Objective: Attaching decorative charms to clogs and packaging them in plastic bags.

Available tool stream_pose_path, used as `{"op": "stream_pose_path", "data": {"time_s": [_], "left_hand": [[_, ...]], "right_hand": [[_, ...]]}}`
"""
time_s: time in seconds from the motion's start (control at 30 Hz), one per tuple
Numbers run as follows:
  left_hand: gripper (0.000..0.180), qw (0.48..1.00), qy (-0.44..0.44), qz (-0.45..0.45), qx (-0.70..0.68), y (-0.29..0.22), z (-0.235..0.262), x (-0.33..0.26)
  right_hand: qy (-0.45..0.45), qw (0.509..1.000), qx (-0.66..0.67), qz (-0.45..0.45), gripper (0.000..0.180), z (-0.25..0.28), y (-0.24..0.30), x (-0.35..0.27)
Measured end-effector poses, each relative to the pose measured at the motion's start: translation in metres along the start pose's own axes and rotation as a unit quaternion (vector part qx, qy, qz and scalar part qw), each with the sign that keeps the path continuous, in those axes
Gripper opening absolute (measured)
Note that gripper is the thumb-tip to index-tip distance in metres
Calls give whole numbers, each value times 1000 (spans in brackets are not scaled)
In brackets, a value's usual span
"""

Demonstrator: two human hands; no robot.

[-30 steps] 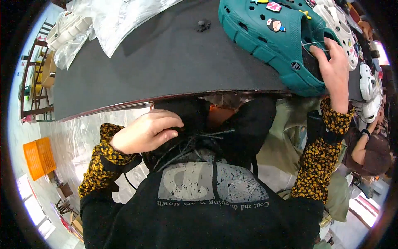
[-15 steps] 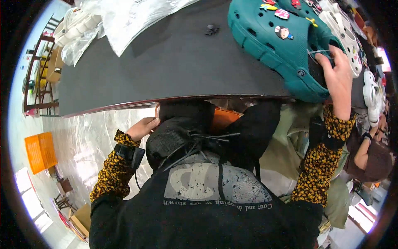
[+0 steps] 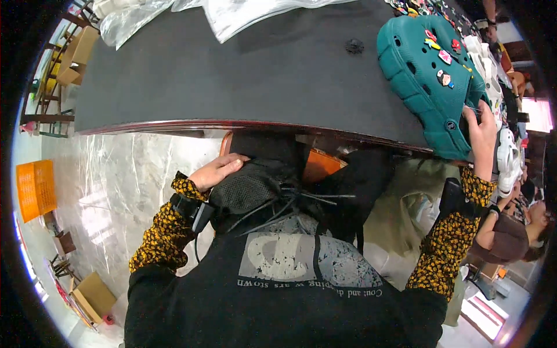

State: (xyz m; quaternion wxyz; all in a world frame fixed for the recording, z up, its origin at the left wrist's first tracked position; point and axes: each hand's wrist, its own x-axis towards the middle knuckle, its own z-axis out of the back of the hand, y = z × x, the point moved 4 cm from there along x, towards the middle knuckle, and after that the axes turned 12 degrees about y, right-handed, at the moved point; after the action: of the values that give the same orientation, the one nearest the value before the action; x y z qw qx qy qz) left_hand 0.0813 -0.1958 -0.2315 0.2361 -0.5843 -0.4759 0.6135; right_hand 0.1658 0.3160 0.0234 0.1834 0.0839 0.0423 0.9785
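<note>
A large teal clog (image 3: 420, 87) with colourful charms on its upper lies at the right front of the dark table, its heel by the edge. My right hand (image 3: 483, 134) is closed at the clog's heel opening, thumb and fingers on the rim. A thin clear loop shows by these fingertips; whether it is pinched too, I cannot tell. Below the table edge, my left hand (image 3: 220, 169) lies with fingers stretched out and nothing visible in it. It rests beside a black mesh piece (image 3: 246, 194) with cords on my lap.
Clear plastic bags (image 3: 243, 17) lie along the far left of the table (image 3: 243, 75). A small black clump (image 3: 354, 46) sits left of the clog. White clogs (image 3: 508, 159) and loose charms (image 3: 415, 7) are at the right. Another person (image 3: 507, 229) sits further right.
The view has shifted, so the table, clump and clog appear further right. My left hand's fingers now stretch out over the black mesh piece. My right hand stays at the clog's heel.
</note>
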Motion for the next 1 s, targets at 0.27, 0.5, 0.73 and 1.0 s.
{"op": "stream_pose_path", "data": {"time_s": [0.27,0.5,0.73,1.0], "left_hand": [[42,994,-7,-102,38,20,-8,1],[38,988,-36,-150,-11,40,-18,-15],[39,984,-17,-171,-40,53,-16,-19],[45,985,-3,-159,-65,51,-20,-15]], "right_hand": [[-11,1000,-8,0,44,-18,-48,8],[-5,999,-37,-5,51,-18,-78,16],[16,1000,1,-6,52,-17,-98,18],[10,997,-76,0,49,-16,-92,10]]}}
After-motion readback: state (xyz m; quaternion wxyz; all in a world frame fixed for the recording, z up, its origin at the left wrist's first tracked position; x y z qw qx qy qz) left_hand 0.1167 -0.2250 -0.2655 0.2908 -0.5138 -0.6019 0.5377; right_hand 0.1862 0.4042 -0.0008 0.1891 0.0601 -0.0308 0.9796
